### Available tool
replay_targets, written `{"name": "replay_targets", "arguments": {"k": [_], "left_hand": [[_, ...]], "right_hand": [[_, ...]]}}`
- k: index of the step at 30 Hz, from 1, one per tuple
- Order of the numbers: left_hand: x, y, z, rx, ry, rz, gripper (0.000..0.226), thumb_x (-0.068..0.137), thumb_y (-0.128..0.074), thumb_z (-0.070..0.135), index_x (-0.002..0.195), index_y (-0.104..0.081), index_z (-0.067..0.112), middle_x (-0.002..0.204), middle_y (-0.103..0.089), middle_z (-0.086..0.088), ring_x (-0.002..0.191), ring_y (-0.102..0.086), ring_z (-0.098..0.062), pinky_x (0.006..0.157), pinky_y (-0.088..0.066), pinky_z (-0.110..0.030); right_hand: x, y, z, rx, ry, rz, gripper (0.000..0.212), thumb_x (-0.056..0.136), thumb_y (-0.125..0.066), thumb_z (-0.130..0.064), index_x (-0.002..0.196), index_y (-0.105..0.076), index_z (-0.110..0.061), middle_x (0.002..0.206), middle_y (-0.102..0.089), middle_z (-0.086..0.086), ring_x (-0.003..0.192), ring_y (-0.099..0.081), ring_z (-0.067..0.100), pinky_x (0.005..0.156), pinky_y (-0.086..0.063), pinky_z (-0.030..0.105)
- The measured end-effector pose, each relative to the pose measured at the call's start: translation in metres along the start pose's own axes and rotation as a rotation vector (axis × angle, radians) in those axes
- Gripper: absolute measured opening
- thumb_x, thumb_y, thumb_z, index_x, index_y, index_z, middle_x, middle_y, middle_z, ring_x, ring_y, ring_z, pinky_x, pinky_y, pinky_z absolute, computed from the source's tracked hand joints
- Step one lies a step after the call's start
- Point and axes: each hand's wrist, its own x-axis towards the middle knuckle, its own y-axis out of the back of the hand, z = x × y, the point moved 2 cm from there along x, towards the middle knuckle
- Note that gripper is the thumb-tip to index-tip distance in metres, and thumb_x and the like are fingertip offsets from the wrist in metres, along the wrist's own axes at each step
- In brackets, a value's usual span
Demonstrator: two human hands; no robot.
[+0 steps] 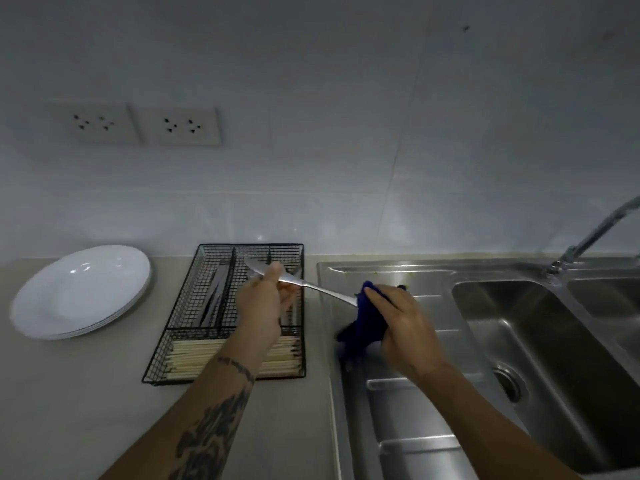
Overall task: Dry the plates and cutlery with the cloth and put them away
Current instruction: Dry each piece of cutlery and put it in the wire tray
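Your right hand (398, 327) is closed around the soft blue cloth (363, 327), wiping a spoon (311, 287) handle; your left hand (263, 299) pinches its shiny bowl end over the wire tray (180, 327). Chopsticks and cutlery already lie there. Beyond, smooth white plates (79, 292) sit stacked, seemingly done; this spoon looks among the last.

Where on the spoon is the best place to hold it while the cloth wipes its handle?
Grip the spoon at the bowl end and neck, coming from the left, as the left hand does. It lies roughly level, bowl over the wire cutlery tray, handle pointing right into the blue cloth wrapped by the right hand. That leaves the whole handle free to wipe.
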Motion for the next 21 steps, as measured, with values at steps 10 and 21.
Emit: {"name": "replay_targets", "arguments": {"k": [10, 21], "left_hand": [[0.085, 0.074, 0.112, 0.350, -0.218, 0.196, 0.025, 0.096, -0.058, 0.027, 0.098, -0.070, 0.005, 0.069, -0.060, -0.005, 0.058, -0.058, -0.018, 0.069, -0.056, -0.039], [0.178, 0.104, 0.087, 0.813, -0.199, 0.222, 0.054, 0.086, -0.061, 0.053, 0.060, -0.064, 0.006, 0.060, -0.066, -0.014, 0.063, -0.066, -0.031, 0.074, -0.060, -0.050]], "right_hand": [[0.061, -0.023, -0.040, 0.058, 0.128, 0.003, 0.071, 0.061, -0.075, 0.012, 0.128, -0.063, -0.008, 0.126, -0.061, 0.008, 0.110, -0.058, 0.029, 0.090, -0.053, 0.038], [0.050, -0.051, -0.025, 0.063, 0.014, -0.141, 0.061, 0.065, -0.054, -0.012, 0.125, -0.065, -0.008, 0.123, -0.063, 0.008, 0.108, -0.059, 0.030, 0.086, -0.054, 0.036]]}}
